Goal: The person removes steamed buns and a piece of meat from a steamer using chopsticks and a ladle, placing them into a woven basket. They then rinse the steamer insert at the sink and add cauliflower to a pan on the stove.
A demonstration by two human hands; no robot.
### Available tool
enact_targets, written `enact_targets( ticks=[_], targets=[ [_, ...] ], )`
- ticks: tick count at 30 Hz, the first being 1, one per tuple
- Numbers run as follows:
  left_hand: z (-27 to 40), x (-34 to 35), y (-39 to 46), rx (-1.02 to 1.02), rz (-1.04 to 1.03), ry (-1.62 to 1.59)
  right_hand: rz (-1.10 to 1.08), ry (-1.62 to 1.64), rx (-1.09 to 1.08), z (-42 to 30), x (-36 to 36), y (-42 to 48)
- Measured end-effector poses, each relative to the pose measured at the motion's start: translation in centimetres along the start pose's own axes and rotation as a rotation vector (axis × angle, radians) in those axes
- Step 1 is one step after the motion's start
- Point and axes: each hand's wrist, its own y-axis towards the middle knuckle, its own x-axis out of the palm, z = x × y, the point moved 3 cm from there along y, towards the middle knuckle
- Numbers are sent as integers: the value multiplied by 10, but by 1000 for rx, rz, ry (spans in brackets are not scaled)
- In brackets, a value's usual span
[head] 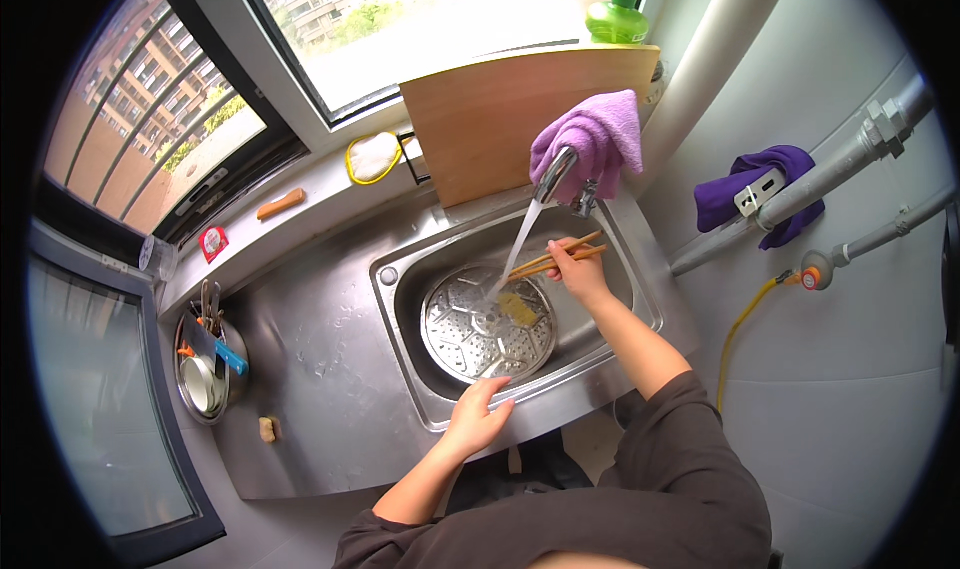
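Observation:
My right hand [577,270] grips a pair of wooden chopsticks [559,258] over the right part of the stainless steel sink [600,333]. Their tips reach towards the stream running from the chrome faucet [555,175]. Below them a round perforated metal steamer rack [457,333] lies in the sink basin, with a yellow piece [517,309] on it, perhaps a sponge or cloth. My left hand [480,417], fingers spread and holding nothing, is at the sink's near rim, close to the rack's lower edge. Whether it touches the rim I cannot tell.
A metal bowl [236,344] with a blue-handled cleaver [231,357] and white cups stands far left, near a small brown lump [267,429]. Behind the sink lean a wooden board [480,134] and a purple towel [592,134] over the faucet. Pipes [817,179] run along the right wall.

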Motion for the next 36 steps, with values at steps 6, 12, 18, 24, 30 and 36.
enact_targets(
  ticks=[6, 12, 18, 24, 30, 36],
  targets=[
    [19, 14, 11, 71, -10, 3, 202, -272, -61, 12, -31, 52],
    [5, 18, -7, -22, 4, -24, 223, -732, -108, -3, -19, 74],
    [-7, 11, -32, -102, 82, -8, 286, -633, -322, -1, -20, 94],
    [-22, 9, -55, -133, 147, -40, 219, -411, -129, 3, -26, 102],
    [-46, -18, -102, -143, 279, -95, 202, 23, 31, 19, -42, -10],
    [-100, -93, -154, -155, 533, -99, 237, -336, -252, -1, 21, -152]
  ],
)
